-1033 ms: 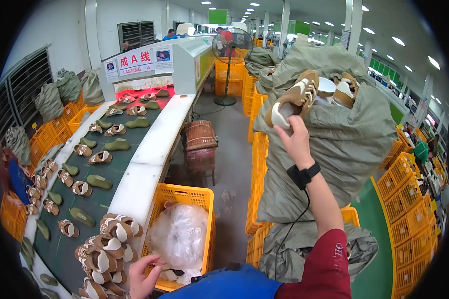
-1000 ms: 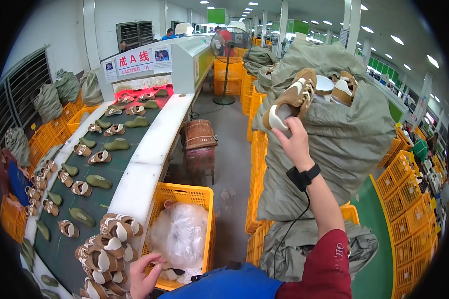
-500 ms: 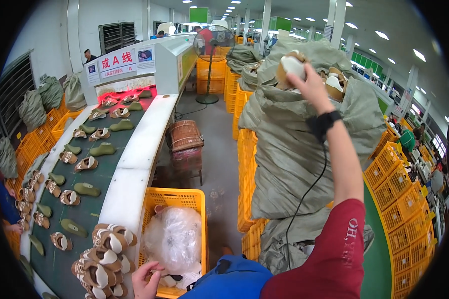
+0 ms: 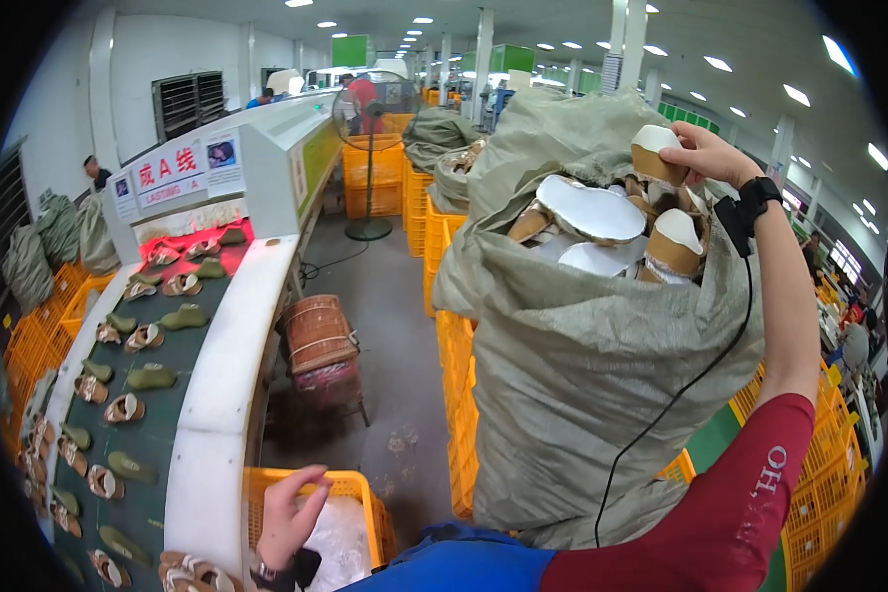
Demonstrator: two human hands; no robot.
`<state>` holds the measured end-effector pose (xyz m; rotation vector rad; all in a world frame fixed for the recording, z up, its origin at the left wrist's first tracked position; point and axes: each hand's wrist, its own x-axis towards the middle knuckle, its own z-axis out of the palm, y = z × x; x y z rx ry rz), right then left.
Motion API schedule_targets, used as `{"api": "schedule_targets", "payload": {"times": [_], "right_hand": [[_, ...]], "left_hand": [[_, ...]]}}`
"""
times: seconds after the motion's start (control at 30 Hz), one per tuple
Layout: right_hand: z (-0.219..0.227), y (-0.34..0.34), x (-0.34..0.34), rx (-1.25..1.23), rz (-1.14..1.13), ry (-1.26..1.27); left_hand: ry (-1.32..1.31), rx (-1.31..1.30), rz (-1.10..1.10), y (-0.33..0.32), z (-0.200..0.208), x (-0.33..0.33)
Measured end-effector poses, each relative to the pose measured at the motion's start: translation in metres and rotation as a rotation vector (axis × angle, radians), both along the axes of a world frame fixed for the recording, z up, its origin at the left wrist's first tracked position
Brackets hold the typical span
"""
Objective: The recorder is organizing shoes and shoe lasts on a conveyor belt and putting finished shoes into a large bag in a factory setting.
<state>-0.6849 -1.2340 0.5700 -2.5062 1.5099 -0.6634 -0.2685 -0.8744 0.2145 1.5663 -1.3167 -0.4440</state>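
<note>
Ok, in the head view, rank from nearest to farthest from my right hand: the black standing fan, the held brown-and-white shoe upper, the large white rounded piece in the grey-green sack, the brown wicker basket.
1. Shoe upper: in your right hand.
2. Large white piece: left, in the sack.
3. Wicker basket: farther left, low.
4. Standing fan: left, far back.

Ceiling lamps bright; edges bent, corners black; far right perhaps soft.

Brown shoe upper — white end up, in right hand, at mouth of sack
</note>
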Motion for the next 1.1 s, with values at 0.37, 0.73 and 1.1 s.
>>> {"api": "schedule_targets", "payload": {"times": [0.37, 0.73, 1.1], "right_hand": [[-0.017, 0.017, 0.024, -0.157, 0.073, 0.02], [-0.035, 0.0, 0.039, 0.267, -0.305, -0.182], [-0.045, 0.038, 0.057, -0.051, -0.399, 0.312]], "left_hand": [[-0.302, -0.572, -0.667, -0.286, 0.122, -0.064], [0.067, -0.224, -0.973, -0.527, 0.155, -0.076], [-0.428, -0.445, -1.11, -0.579, 0.159, -0.128]]}}
